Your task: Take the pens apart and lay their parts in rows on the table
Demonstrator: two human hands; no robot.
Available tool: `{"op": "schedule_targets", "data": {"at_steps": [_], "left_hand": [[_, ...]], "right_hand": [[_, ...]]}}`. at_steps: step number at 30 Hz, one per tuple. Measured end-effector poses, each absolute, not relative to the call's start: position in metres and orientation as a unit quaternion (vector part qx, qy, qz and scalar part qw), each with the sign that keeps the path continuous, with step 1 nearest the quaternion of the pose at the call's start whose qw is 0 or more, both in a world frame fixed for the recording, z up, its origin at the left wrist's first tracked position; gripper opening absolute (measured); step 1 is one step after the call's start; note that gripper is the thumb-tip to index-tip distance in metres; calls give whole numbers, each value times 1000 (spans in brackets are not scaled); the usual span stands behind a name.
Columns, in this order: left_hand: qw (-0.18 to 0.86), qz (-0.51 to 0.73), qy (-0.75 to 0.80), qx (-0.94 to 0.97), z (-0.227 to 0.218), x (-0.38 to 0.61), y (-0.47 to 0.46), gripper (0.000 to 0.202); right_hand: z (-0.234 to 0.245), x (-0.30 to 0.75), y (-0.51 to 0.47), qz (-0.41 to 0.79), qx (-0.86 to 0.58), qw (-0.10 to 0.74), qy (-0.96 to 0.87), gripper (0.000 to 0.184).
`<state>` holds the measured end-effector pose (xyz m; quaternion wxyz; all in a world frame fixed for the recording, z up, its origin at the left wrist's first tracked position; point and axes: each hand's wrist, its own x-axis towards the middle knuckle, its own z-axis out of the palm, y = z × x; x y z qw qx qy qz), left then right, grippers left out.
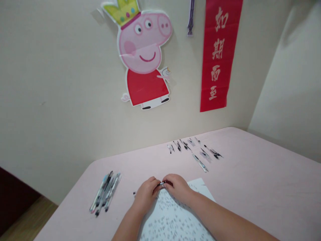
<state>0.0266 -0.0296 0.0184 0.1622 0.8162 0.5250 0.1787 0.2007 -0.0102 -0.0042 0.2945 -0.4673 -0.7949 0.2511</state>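
My left hand (147,192) and my right hand (177,188) meet above the top edge of a sheet of paper (173,221) covered in dark handwritten marks. Between them runs a thin dark pen (162,183), with the fingers of both hands closed around it. Most of the pen is hidden by the fingers, so whether it is whole or in parts I cannot tell. Just left of my left hand, a small black tip (134,193) shows on the table, its other end hidden.
A bundle of pens (105,192) lies on the pink table (250,187) at the left. Toward the back, several pen parts (187,145) are spread in small groups, with a light pen piece (200,163) nearer. The wall behind carries a cartoon pig cutout (146,87) and a red banner (218,77).
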Motion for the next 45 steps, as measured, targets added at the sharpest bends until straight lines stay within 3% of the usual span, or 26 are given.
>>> {"op": "schedule_targets", "data": {"at_steps": [33,45], "left_hand": [[136,189,538,810,13,27,-33,28],[110,181,581,785,13,20,-34,20]], "right_hand": [[-3,199,-11,307,-439,321,-781,20],[4,197,-15,253,-492,281,-784,17]]}}
